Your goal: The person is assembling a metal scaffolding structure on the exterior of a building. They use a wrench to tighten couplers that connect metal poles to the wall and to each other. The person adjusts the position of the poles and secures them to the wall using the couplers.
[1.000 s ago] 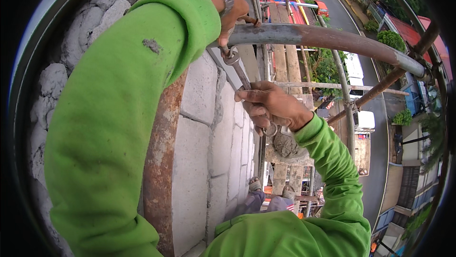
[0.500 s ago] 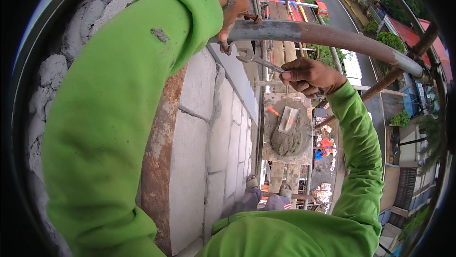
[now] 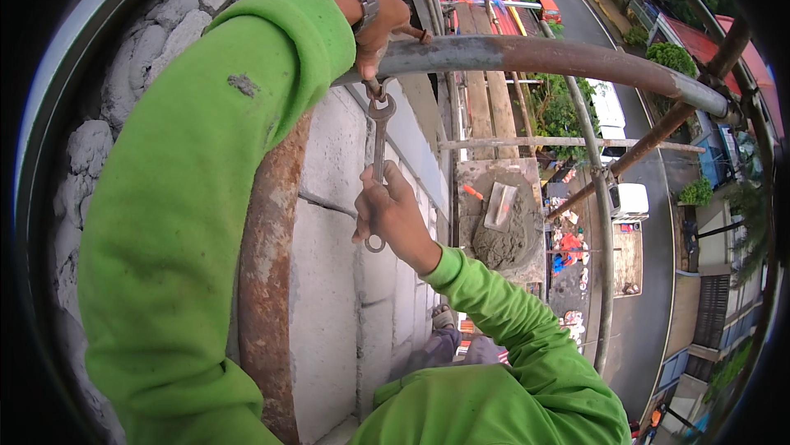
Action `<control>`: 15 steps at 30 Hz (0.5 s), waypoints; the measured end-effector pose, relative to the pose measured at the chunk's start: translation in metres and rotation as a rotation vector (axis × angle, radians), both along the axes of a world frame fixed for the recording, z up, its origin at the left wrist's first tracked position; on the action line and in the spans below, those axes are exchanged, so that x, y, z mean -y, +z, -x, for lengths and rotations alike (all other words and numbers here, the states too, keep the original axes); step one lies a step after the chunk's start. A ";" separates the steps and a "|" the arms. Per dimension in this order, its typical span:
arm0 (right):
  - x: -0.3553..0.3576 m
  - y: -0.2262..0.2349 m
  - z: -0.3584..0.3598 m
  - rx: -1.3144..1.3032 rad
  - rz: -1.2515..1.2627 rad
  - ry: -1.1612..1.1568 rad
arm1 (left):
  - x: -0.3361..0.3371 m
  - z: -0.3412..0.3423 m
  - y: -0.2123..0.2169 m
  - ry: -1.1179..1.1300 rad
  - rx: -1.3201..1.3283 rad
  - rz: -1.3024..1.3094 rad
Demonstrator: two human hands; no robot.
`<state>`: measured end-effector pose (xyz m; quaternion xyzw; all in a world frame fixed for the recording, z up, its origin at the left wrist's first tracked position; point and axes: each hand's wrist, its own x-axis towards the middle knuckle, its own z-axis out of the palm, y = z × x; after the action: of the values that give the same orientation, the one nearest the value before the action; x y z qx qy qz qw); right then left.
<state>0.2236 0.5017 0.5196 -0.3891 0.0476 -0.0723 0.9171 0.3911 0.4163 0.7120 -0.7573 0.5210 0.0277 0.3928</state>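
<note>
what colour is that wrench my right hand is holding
The wrench is dull metallic grey, showing best in the head view.

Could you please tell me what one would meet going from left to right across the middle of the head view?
Rough grey lumps, green left sleeve, rusty metal beam, right hand gripping a wrench, mortar board, white truck, green bush.

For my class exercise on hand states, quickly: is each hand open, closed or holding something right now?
Left hand: at the metal pipe; whether it holds anything cannot be told.
Right hand: closed, holding the wrench.
</note>
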 end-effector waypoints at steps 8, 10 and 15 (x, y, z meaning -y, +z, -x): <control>-0.037 0.017 -0.034 0.074 -0.208 -0.137 | 0.005 0.008 0.003 0.054 0.002 -0.012; -0.043 0.020 -0.039 0.070 -0.183 -0.153 | 0.002 0.012 0.005 0.050 -0.007 -0.005; -0.045 0.017 -0.053 0.100 -0.150 -0.192 | 0.003 0.001 -0.002 0.071 0.017 -0.034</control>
<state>0.2767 0.5466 0.5370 -0.3090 0.0443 -0.1753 0.9337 0.3905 0.4136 0.7101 -0.7687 0.4900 0.0440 0.4086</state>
